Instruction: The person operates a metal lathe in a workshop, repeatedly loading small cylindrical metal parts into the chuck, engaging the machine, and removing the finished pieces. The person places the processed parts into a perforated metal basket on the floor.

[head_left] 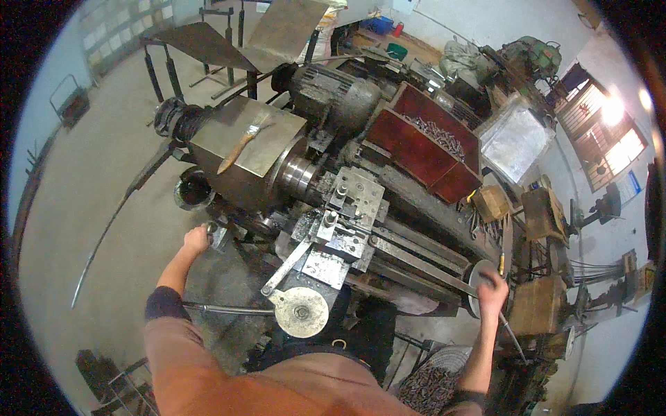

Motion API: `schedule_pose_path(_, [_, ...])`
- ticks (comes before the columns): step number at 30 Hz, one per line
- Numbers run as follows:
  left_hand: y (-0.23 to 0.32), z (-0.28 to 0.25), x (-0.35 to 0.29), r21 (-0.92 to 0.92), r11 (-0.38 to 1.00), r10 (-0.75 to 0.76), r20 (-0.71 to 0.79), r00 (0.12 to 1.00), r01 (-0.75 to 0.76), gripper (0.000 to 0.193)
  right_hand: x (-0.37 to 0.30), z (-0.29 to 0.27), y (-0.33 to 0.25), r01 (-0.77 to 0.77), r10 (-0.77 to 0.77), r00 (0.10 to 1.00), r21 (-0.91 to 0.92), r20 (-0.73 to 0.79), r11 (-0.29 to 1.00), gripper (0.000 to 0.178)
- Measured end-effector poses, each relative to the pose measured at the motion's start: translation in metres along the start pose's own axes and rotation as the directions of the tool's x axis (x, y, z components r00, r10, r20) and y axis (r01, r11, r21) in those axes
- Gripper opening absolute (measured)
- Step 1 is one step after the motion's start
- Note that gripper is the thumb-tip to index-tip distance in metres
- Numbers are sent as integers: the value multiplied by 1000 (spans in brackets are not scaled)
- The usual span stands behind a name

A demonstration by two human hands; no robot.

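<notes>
A lathe stands before me, its boxy headstock (239,142) at the left and a metal chuck (300,175) beside it. My left hand (197,239) is closed around a small metal handle (212,227) at the machine's front left. My right hand (492,295) is closed at the far end of a long flat bar (423,262), against a grey round wheel (476,284). Slight blur hides what its fingers hold. Between my hands sit the tool post (341,232), a crank arm (288,267) and a round pale dial (302,312).
A wooden-handled brush (239,149) lies on the headstock. Behind the bed, a dark red bin (427,142) holds many small metal pieces. A motor (333,97) stands behind the headstock. More metal pieces fill a basket (430,381) by my right forearm. A thin rod (114,225) juts out left.
</notes>
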State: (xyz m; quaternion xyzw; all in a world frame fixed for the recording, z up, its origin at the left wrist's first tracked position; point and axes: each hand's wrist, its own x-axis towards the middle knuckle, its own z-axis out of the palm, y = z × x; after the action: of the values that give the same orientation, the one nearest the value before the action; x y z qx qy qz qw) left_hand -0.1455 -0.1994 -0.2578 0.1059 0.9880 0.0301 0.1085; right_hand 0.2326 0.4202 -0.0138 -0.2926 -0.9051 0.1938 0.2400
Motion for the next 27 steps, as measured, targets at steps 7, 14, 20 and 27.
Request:
schedule_pose_path(7, [-20,-175,-57,-101,994,-7,-481,877,-47,26,86,105,-243,528,-641,734,405,225,746,39])
schedule_pose_path(14, [-187,-165,-147,-189,861,-488,-563,667,471,53,92,212,-337,561,-515,654,100,554,821,31])
schedule_pose_path(20, [1,-162,-215,-264,801,-598,-370,711,537,47,91,214,-328,582,-545,676,95,495,808,25])
schedule_pose_path(27, [13,-198,-203,-150,975,-220,-554,803,164,35,65,152,-313,770,-881,472,484,3,414,24])
